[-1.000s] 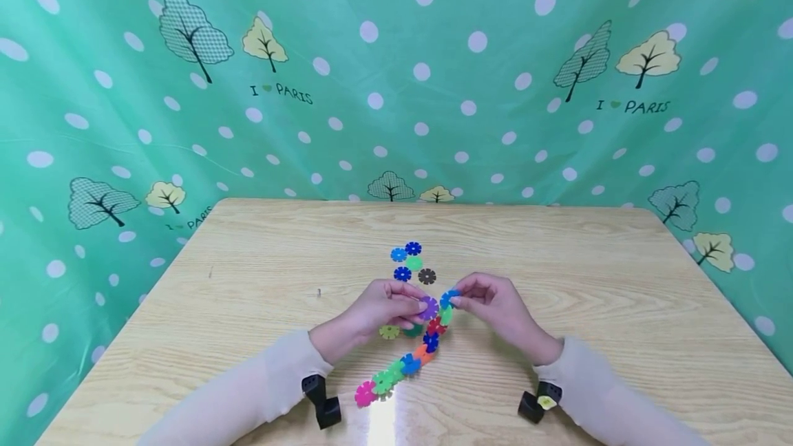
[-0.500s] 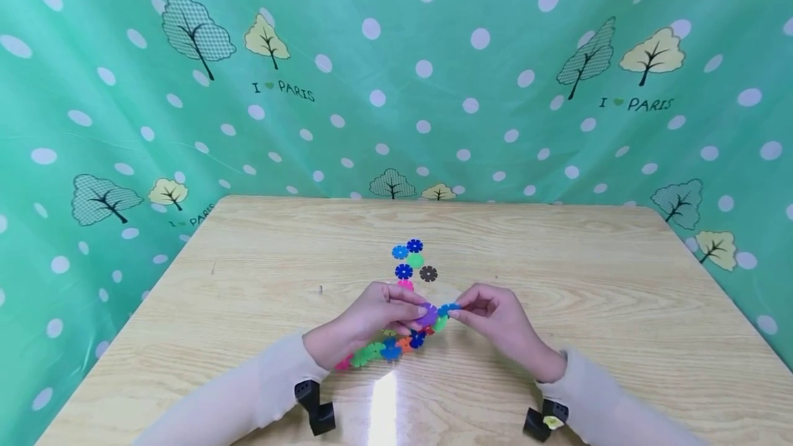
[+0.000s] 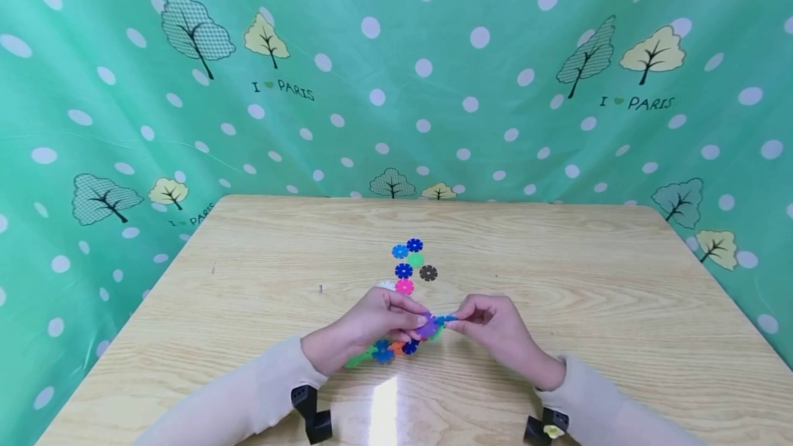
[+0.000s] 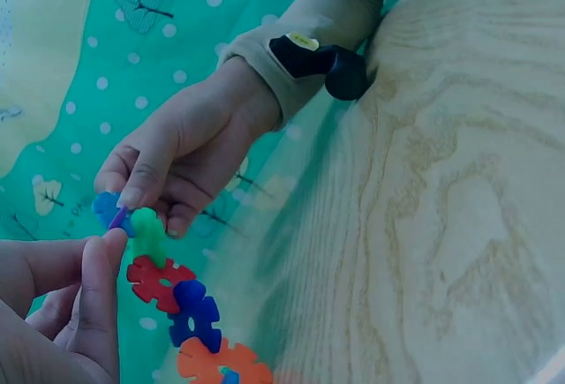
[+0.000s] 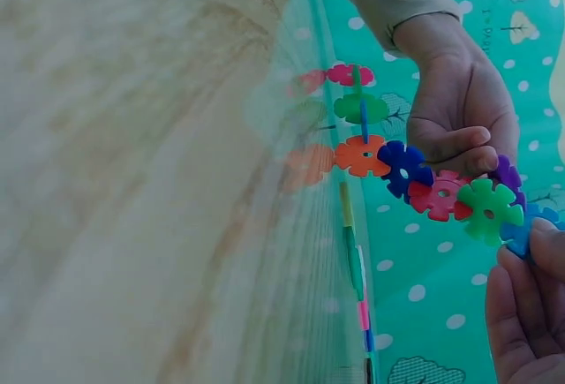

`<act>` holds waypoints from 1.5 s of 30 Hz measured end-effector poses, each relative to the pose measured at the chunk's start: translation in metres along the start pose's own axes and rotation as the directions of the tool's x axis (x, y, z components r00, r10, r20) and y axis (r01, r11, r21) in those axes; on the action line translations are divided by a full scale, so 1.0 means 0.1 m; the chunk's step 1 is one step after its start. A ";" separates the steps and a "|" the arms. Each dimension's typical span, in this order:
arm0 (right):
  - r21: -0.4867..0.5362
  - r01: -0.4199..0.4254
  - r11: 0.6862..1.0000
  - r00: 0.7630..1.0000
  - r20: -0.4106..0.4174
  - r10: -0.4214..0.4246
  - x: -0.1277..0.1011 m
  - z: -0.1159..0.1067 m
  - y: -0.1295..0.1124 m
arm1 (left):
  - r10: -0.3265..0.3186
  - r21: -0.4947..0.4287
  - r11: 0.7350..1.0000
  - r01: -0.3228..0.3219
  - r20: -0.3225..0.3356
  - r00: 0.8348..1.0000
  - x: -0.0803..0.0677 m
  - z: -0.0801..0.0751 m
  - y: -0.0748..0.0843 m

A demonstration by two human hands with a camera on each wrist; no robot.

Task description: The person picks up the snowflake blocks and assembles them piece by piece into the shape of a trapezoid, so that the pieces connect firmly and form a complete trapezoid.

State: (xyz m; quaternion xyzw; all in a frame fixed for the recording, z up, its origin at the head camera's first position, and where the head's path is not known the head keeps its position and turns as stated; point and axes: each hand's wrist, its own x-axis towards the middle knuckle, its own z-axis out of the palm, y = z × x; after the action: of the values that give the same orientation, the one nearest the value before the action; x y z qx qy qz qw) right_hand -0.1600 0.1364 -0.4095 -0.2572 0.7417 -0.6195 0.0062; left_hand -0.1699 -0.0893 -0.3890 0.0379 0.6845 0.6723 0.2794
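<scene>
Two hands: left hand [image 3: 372, 325], right hand [image 3: 489, 322] pinching disc chain [image 3: 396, 344]; six loose discs [image 3: 410, 266] beyond.

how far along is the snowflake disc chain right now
Done: a chain of linked discs hangs from the left hand. In hand: the right hand pinches a blue disc at the chain's end. Left: loose discs lie on the table.

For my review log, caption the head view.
Both hands hold a multicoloured plastic snowflake-disc chain above a wooden table.
</scene>
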 end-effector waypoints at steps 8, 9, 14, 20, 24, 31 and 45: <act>0.001 0.053 0.999 0.999 0.000 -0.053 -0.01 0.02 -0.04 | -0.013 -0.058 0.998 0.012 -0.020 1.000 -0.04 0.04 -0.01; 0.000 0.054 0.999 0.999 -0.002 -0.054 -0.01 0.03 -0.04 | -0.010 -0.061 0.998 0.009 -0.018 1.000 -0.04 0.05 -0.01; -0.004 0.043 0.999 0.999 -0.004 -0.043 -0.02 0.04 -0.05 | -0.004 -0.074 0.997 0.003 -0.010 1.000 -0.03 0.05 -0.01; -0.017 0.068 0.998 0.996 0.052 -0.067 -0.01 0.01 -0.01 | -0.001 -0.015 1.000 0.001 0.012 1.000 0.01 0.01 0.00; -0.052 0.004 0.999 0.998 0.069 -0.001 0.00 -0.02 0.00 | 0.005 0.070 0.998 -0.007 0.034 0.999 0.02 -0.02 0.05; -0.076 -0.075 0.994 0.994 0.072 0.081 0.00 -0.11 -0.02 | 0.063 0.218 0.973 -0.077 0.068 0.996 0.04 -0.25 0.13; -0.024 -0.042 0.999 0.993 0.114 0.044 -0.03 -0.20 0.02 | 0.036 0.445 0.885 -0.136 0.226 0.973 0.19 -0.73 -0.07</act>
State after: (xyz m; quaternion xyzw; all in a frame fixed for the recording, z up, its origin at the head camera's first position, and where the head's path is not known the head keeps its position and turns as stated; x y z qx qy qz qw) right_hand -0.1646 0.1556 -0.4079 -0.2762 0.7522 -0.5953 0.0592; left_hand -0.2150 -0.1475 -0.4059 0.2043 0.7875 0.4960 0.3035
